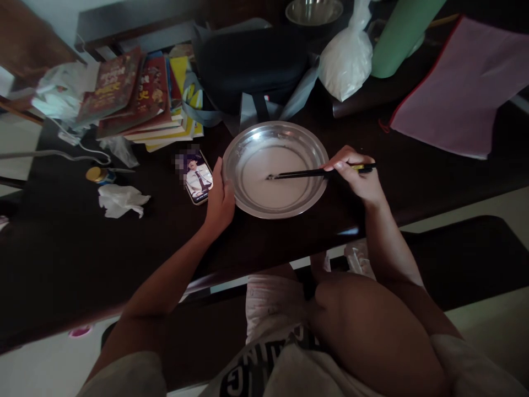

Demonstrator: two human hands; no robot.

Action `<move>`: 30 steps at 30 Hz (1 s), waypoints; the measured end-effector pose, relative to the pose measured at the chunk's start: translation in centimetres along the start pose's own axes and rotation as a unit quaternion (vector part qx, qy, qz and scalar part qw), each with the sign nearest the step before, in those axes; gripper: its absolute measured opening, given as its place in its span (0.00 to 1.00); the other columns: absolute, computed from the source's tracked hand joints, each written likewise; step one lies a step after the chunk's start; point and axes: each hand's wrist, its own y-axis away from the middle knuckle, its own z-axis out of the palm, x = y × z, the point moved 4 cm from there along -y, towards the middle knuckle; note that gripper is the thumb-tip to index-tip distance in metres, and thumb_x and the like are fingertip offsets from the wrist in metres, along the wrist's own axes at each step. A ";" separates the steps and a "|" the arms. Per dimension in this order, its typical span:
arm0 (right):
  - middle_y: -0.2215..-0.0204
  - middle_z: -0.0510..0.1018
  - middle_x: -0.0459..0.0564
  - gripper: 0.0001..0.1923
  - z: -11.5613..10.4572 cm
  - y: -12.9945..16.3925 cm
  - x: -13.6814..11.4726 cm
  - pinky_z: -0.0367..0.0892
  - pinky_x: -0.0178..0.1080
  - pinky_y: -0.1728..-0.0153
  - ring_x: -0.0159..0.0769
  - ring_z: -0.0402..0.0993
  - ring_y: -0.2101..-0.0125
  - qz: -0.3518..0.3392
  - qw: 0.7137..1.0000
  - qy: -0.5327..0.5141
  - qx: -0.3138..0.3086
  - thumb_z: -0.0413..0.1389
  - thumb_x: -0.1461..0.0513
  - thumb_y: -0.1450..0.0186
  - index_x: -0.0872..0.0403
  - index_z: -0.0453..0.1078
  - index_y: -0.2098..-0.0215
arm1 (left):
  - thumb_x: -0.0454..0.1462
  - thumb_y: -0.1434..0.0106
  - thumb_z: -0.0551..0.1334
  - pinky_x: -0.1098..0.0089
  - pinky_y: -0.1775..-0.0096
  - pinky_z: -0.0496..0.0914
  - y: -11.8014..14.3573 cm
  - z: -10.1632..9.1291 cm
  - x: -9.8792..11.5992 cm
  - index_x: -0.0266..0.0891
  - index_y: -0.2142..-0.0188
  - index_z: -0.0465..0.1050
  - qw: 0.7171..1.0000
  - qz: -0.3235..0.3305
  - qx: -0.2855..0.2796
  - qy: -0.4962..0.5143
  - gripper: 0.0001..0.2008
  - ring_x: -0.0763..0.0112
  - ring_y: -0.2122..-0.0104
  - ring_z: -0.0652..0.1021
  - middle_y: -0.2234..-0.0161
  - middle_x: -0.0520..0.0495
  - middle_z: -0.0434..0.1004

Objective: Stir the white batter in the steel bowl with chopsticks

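Observation:
A wide metal bowl (317, 193) stands on the dark table in front of me, with a pale, milky mixture (264, 165) in its bottom. My left hand (220, 201) is closed against the bowl's left rim, the thumb along its edge and the other fingers partly hidden. Pinched in my right hand (357, 173) are black chopsticks (303, 173), which slant leftward over the rim. Their tips dip into the mixture near its middle and carry a little of it. Just left of my left hand lies a phone (198, 179) with its screen lit.
Stacked books (136, 99) and a crumpled tissue (122, 200) lie left, beside a small yellow-lidded jar (100, 175). Behind the bowl sits a black case (252, 66). A tied bag of white powder (347, 60), a green cylinder (403, 41) and a pink cloth (458, 88) are at right.

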 end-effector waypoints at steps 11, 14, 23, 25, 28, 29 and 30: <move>0.70 0.83 0.47 0.12 0.0 0.0 -0.1 0.73 0.45 0.60 0.39 0.79 0.65 -0.017 1.000 -0.001 0.003 0.60 0.50 0.33 0.44 0.81 0.69 | 0.53 0.30 0.56 0.53 0.28 0.45 0.0 0.0 0.1 0.45 0.30 0.55 1.000 -0.002 -0.009 -0.011 0.33 0.54 0.28 0.55 0.27 0.43 0.53; 0.71 0.82 0.47 0.15 -0.5 0.1 0.1 0.74 0.46 0.61 0.39 0.79 0.66 -0.005 0.999 -0.006 0.047 0.58 0.48 0.32 0.45 0.80 0.71 | 0.54 0.30 0.56 0.54 0.28 0.46 0.0 0.0 0.0 0.45 0.30 0.55 1.000 0.000 -0.012 -0.014 0.34 0.55 0.28 0.55 0.27 0.43 0.53; 0.71 0.83 0.47 0.14 -0.3 0.1 -0.4 0.73 0.49 0.55 0.41 0.79 0.63 -0.021 0.999 -0.002 0.043 0.58 0.49 0.32 0.45 0.80 0.71 | 0.53 0.29 0.56 0.54 0.28 0.47 -0.1 0.0 -0.2 0.46 0.30 0.56 1.000 0.006 -0.008 -0.016 0.32 0.55 0.28 0.56 0.27 0.44 0.53; 0.73 0.81 0.47 0.16 -0.4 0.1 -0.5 0.73 0.48 0.58 0.40 0.78 0.66 -0.019 0.998 -0.025 0.055 0.57 0.49 0.31 0.45 0.80 0.72 | 0.52 0.29 0.56 0.54 0.28 0.47 -0.1 -0.1 -0.2 0.47 0.30 0.56 1.000 0.007 -0.009 -0.015 0.32 0.56 0.28 0.56 0.27 0.45 0.53; 0.72 0.82 0.47 0.15 0.0 0.1 -0.5 0.73 0.46 0.61 0.38 0.79 0.67 -0.012 0.999 -0.044 0.007 0.58 0.50 0.32 0.45 0.80 0.71 | 0.52 0.29 0.56 0.54 0.28 0.48 -0.1 -0.1 -0.1 0.46 0.30 0.55 1.000 0.008 -0.011 -0.017 0.32 0.56 0.28 0.56 0.27 0.44 0.53; 0.71 0.82 0.47 0.13 0.2 0.1 -0.5 0.74 0.45 0.61 0.38 0.79 0.66 -0.006 0.999 -0.042 -0.007 0.59 0.50 0.32 0.45 0.81 0.69 | 0.52 0.29 0.55 0.55 0.28 0.48 -0.1 -0.1 -0.1 0.45 0.30 0.55 1.000 0.008 -0.012 -0.017 0.32 0.56 0.28 0.56 0.27 0.43 0.53; 0.70 0.82 0.47 0.12 0.2 0.1 -0.4 0.74 0.45 0.60 0.38 0.79 0.65 0.000 0.999 -0.036 -0.012 0.60 0.50 0.33 0.45 0.81 0.68 | 0.52 0.29 0.55 0.55 0.28 0.48 0.0 -0.1 -0.1 0.45 0.30 0.55 1.000 0.008 -0.012 -0.017 0.32 0.56 0.28 0.57 0.27 0.43 0.53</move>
